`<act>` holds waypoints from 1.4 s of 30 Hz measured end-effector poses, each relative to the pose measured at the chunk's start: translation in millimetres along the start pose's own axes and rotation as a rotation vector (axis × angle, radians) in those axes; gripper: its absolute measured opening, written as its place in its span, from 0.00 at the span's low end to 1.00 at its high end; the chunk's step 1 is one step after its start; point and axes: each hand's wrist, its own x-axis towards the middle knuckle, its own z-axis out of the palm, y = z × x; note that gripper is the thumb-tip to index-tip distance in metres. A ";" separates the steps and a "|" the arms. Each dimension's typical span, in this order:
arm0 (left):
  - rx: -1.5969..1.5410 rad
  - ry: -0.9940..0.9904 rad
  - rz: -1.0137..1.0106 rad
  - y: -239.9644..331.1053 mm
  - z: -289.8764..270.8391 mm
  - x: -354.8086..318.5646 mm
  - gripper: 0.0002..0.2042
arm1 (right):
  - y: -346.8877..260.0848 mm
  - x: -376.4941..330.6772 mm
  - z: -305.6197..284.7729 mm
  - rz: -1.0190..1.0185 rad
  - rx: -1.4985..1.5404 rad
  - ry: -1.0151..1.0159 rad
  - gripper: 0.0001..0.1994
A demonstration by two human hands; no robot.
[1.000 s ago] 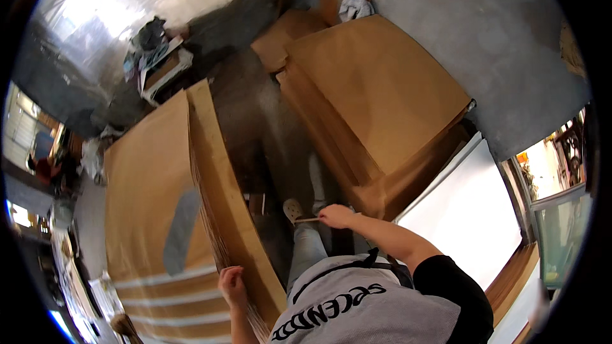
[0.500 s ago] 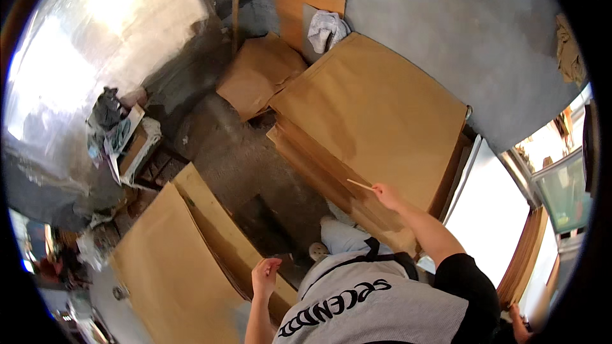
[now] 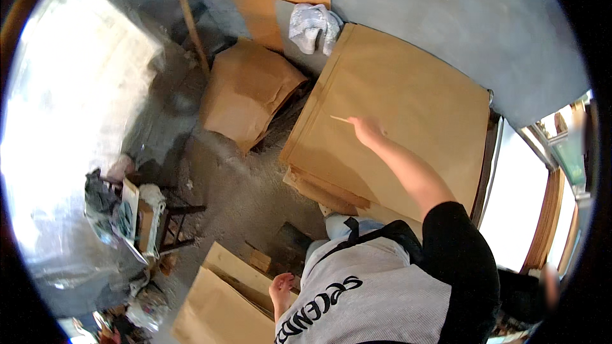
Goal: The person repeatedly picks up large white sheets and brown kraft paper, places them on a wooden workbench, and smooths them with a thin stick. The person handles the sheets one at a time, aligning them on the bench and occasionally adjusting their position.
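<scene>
My right hand (image 3: 368, 130) reaches over a tall stack of brown paper sheets (image 3: 414, 102). Pinched in it is a thin pale stick (image 3: 338, 118), which points left across the top sheet. Whether the stick touches the paper, I cannot tell. My left hand (image 3: 281, 288) hangs low in front of me with its fingers curled, and nothing shows in it. It is nearest to a second stack of brown sheets (image 3: 217, 312) at the lower left.
A crumpled light cloth (image 3: 313, 25) rests behind the large stack. Folded brown paper (image 3: 248, 92) lies on the floor to its left. At the left, a dark stool (image 3: 175, 223) stands beside piled odds and ends. White sheets (image 3: 516, 197) stand at the right. Another person's blurred hand (image 3: 549, 286) shows there.
My right hand has moved from the big stack's near edge to well over its top, stick still in it. The view has shifted, so the left stack sits lower.
</scene>
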 end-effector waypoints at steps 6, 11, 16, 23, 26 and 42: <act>0.186 -0.136 -0.109 71.1 -19.2 105.4 0.06 | -16.2 96.7 -2.7 0.245 -0.091 -0.118 0.12; 0.144 -0.178 -0.298 97.5 -57.0 194.5 0.06 | 88.9 57.9 34.0 0.438 0.345 0.164 0.13; 0.364 -0.260 -0.437 148.3 -53.6 282.1 0.07 | 62.0 63.3 -14.8 0.717 0.000 0.001 0.13; 0.344 -0.549 -0.115 269.4 17.4 418.8 0.08 | 10.7 98.6 31.5 0.780 0.550 0.162 0.15; 0.471 -0.505 -0.057 284.9 15.8 435.0 0.08 | 55.7 45.6 49.5 0.795 0.494 0.219 0.12; 0.363 -0.543 -0.395 255.8 14.7 486.8 0.08 | 10.5 88.6 -25.4 0.753 -0.092 -0.084 0.13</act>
